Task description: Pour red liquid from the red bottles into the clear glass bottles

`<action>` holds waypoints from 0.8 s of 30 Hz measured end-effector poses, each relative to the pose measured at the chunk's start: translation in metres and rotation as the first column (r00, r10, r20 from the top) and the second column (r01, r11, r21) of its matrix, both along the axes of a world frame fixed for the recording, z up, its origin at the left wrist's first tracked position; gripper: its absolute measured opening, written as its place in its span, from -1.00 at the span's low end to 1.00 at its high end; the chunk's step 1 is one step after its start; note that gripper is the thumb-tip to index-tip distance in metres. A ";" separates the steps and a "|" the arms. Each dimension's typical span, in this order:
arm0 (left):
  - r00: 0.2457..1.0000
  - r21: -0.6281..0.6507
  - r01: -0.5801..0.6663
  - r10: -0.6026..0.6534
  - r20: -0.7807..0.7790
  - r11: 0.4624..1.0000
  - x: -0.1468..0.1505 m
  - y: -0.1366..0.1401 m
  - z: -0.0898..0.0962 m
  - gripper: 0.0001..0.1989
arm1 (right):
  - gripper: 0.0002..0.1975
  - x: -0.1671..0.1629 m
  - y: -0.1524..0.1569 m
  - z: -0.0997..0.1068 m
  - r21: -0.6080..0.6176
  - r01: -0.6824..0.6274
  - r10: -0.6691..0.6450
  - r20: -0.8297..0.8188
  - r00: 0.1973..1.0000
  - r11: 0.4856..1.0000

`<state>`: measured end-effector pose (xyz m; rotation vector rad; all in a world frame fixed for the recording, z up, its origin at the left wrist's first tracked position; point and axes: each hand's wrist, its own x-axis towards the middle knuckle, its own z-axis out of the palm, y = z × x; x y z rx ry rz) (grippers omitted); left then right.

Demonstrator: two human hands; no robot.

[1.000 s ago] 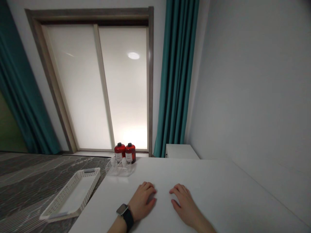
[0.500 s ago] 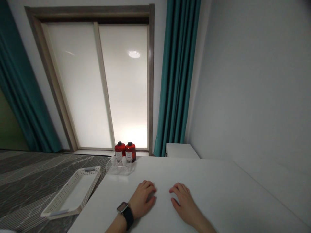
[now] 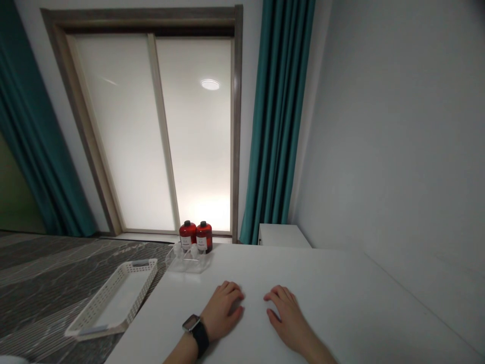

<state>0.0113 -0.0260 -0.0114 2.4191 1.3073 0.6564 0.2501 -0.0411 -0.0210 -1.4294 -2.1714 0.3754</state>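
Both my hands rest on a white table [image 3: 253, 273]. My left hand [image 3: 223, 312], with a dark smartwatch [image 3: 196, 331] on its wrist, holds nothing; its fingers curve loosely and the thumb stands apart. My right hand [image 3: 285, 317] lies a short way to the right, thumb apart from the bent fingers, with nothing in it. Beyond my left hand, at the table's far left corner, sits a clear divided tray [image 3: 189, 268] with small whitish items in it, too small to name. Two red bottles, a left bottle [image 3: 187, 236] and a right bottle [image 3: 204, 237], stand upright just behind it with black caps and white labels.
Left of the table, lower down, is a white perforated basket [image 3: 146, 288] over a grey striped floor [image 3: 34, 283]. A white cabinet [image 3: 284, 235] stands behind the table. The wall [image 3: 390, 151] runs along the right; teal curtains [image 3: 280, 116] flank a sliding door [image 3: 197, 141].
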 end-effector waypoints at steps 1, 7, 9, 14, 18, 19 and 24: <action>1.000 0.001 0.004 -0.004 -0.002 1.000 0.000 0.000 0.000 -0.75 | -0.70 0.000 0.000 0.001 -0.005 -0.001 0.001 0.003 1.000 1.000; 1.000 -0.005 0.010 -0.010 -0.003 1.000 -0.001 -0.001 -0.001 -0.73 | -0.70 0.001 0.000 0.000 -0.012 -0.020 0.020 0.011 1.000 1.000; 1.000 -0.006 0.016 -0.017 -0.008 1.000 -0.001 -0.001 -0.001 -0.72 | -0.70 0.002 0.001 0.000 -0.012 -0.024 0.024 0.016 1.000 1.000; 1.000 -0.003 0.015 -0.015 0.000 1.000 -0.001 -0.001 0.001 -0.71 | -0.70 0.002 0.002 -0.001 -0.007 -0.028 0.028 0.022 0.999 1.000; 1.000 -0.015 0.016 -0.016 -0.010 1.000 -0.001 0.000 0.002 -0.71 | -0.70 0.003 0.003 -0.003 0.011 -0.026 0.026 0.017 1.000 1.000; 1.000 -0.015 0.015 -0.015 -0.012 1.000 -0.001 0.000 0.002 -0.71 | -0.70 0.003 0.003 -0.004 0.017 -0.026 0.025 0.017 1.000 1.000; 0.998 0.002 0.023 -0.023 -0.055 1.000 -0.001 -0.004 0.005 -0.69 | -0.71 0.001 0.001 -0.004 0.039 -0.022 0.020 0.043 0.999 0.999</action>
